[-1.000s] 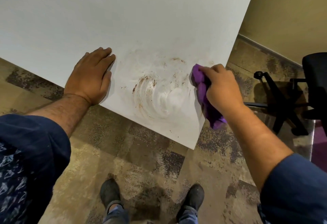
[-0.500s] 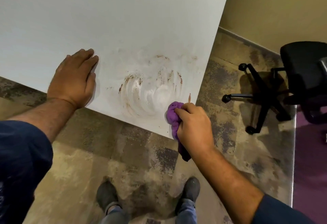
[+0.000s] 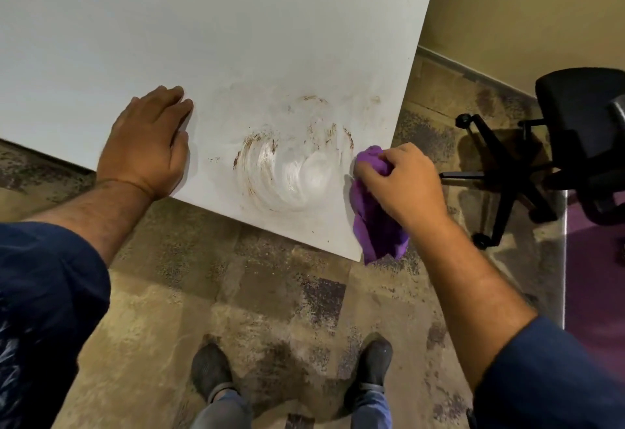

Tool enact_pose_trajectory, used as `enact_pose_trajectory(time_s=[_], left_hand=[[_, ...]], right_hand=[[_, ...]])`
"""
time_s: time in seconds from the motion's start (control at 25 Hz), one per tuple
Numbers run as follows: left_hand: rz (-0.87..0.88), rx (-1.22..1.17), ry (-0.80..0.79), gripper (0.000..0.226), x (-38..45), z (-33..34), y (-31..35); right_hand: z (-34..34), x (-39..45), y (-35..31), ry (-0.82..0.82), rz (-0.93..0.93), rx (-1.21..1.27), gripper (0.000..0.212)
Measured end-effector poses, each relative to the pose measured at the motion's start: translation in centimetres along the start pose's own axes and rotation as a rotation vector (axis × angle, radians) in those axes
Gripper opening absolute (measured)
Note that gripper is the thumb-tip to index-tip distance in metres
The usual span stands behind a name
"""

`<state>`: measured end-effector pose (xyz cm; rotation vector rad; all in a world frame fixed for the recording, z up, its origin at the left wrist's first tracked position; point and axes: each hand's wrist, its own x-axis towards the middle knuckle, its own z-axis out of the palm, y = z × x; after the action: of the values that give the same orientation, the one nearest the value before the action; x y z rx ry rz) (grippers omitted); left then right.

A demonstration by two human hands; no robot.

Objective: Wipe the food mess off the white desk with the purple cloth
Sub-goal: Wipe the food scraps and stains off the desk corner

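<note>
The white desk (image 3: 236,22) fills the upper left, with its near corner pointing toward me. A smeared food mess (image 3: 291,164) of brown streaks and a white swirl lies near that corner. My right hand (image 3: 402,185) is closed on the bunched purple cloth (image 3: 375,222) at the right side of the smear, by the desk's right edge; the cloth's tail hangs down past the corner. My left hand (image 3: 148,147) rests flat on the desk, fingers together, to the left of the mess.
A black office chair (image 3: 554,144) with a star base stands to the right, near the yellow wall. My two dark shoes (image 3: 291,374) stand on mottled carpet tiles below the desk corner. A purple floor strip (image 3: 595,276) lies at far right.
My right hand with the cloth swept down toward the desk's near corner, then came back up along the right side of the smear. My left hand has stayed planted on the desk.
</note>
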<state>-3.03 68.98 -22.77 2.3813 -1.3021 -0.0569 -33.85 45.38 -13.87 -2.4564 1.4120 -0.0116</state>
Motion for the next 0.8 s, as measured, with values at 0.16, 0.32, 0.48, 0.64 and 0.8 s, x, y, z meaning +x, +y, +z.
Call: enact_pose_trajectory(time_s=[0.16, 0.32, 0.48, 0.64, 0.8], left_hand=[[0.004, -0.001, 0.007, 0.057, -0.1, 0.1, -0.1], [-0.002, -0.011, -0.002, 0.058, 0.0, -0.1, 0.2], [0.000, -0.005, 0.001, 0.059, 0.0, -0.2, 0.4], [0.009, -0.005, 0.019, 0.057, -0.1, 0.0, 0.3], [0.010, -0.009, 0.018, 0.057, -0.1, 0.2, -0.1]], right_hand=[[1.2, -1.7, 0.4, -0.016, -0.089, 0.018, 0.024], [2.1, -7.7, -0.4, -0.091, -0.204, -0.004, 0.025], [3.2, -4.7, 0.7, 0.043, -0.193, -0.030, 0.023], [3.9, -1.1, -0.1, 0.164, -0.052, -0.009, 0.028], [4.4, -3.5, 0.1, 0.177, -0.073, 0.009, 0.026]])
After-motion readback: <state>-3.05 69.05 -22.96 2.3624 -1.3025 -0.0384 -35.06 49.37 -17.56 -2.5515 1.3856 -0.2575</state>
